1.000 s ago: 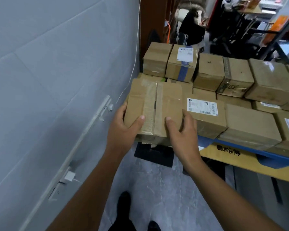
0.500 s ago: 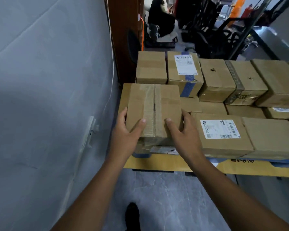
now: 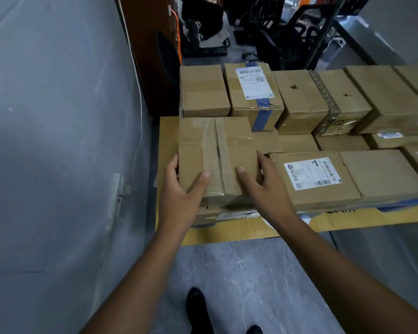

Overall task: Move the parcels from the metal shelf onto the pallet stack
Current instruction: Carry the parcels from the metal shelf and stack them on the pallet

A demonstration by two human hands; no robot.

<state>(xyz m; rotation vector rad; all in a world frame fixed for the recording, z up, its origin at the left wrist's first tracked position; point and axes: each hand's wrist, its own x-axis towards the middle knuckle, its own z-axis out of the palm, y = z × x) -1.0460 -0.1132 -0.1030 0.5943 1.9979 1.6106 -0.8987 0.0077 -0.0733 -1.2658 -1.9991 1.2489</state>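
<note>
A brown taped cardboard parcel (image 3: pixel 217 153) lies at the near left corner of the pallet stack (image 3: pixel 251 230), on top of other parcels. My left hand (image 3: pixel 181 189) grips its left side, thumb on the top face. My right hand (image 3: pixel 263 184) grips its right side, thumb on top, fingers between it and a labelled parcel (image 3: pixel 311 174). Several more brown parcels fill the stack behind and to the right, among them one with a white label and blue tape (image 3: pixel 253 92). The metal shelf is out of view.
A grey wall (image 3: pixel 58 141) runs close along the left with a white cable. A brown wooden post (image 3: pixel 150 56) stands behind the stack's left corner. Black chairs and clutter (image 3: pixel 287 32) sit beyond the stack. Grey floor (image 3: pixel 239 273) and my dark shoes are below.
The view has moved closer and over the stack. The parcel in both hands has come down from the stack's front edge onto the near left corner beside the labelled parcel.
</note>
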